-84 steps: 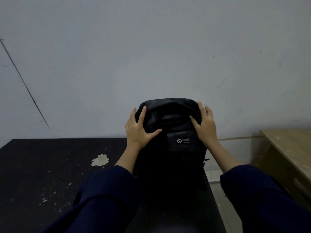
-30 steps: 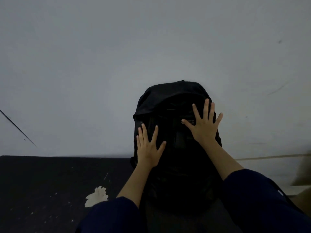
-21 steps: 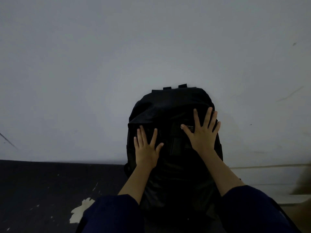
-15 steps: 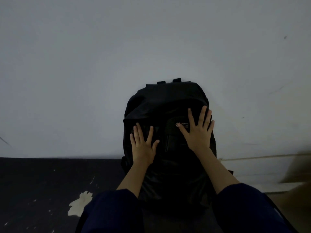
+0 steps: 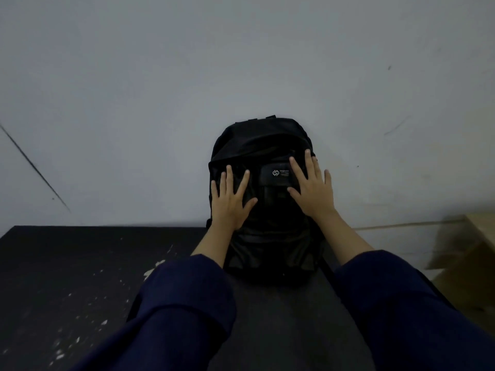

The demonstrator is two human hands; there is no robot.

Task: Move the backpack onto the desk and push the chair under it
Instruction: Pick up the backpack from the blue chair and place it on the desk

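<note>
The chair is nowhere in view, and the near edge of the black desk (image 5: pixel 80 263) is cut off by the bottom of the frame and by two dark blue sleeves (image 5: pixel 187 303). The lower half of the black backpack (image 5: pixel 263 145) is so dark that its pockets and straps are hard to separate. The small print under its white logo patch (image 5: pixel 278 173) is too fine to read.

The left hand (image 5: pixel 230 203) lies flat on the left side of the backpack's front, fingers spread and straight, palm pressed to the fabric, gripping nothing. The right hand (image 5: pixel 312 191) lies the same way on the right side, fingers fanned wide, its index finger beside the logo patch.

The backpack stands upright at the back right part of the desk, its top against the pale grey wall (image 5: pixel 241 62). The desk top is scuffed, with pale chipped flecks toward the left. A light wooden piece of furniture (image 5: pixel 471 253) stands blurred at the right edge.
</note>
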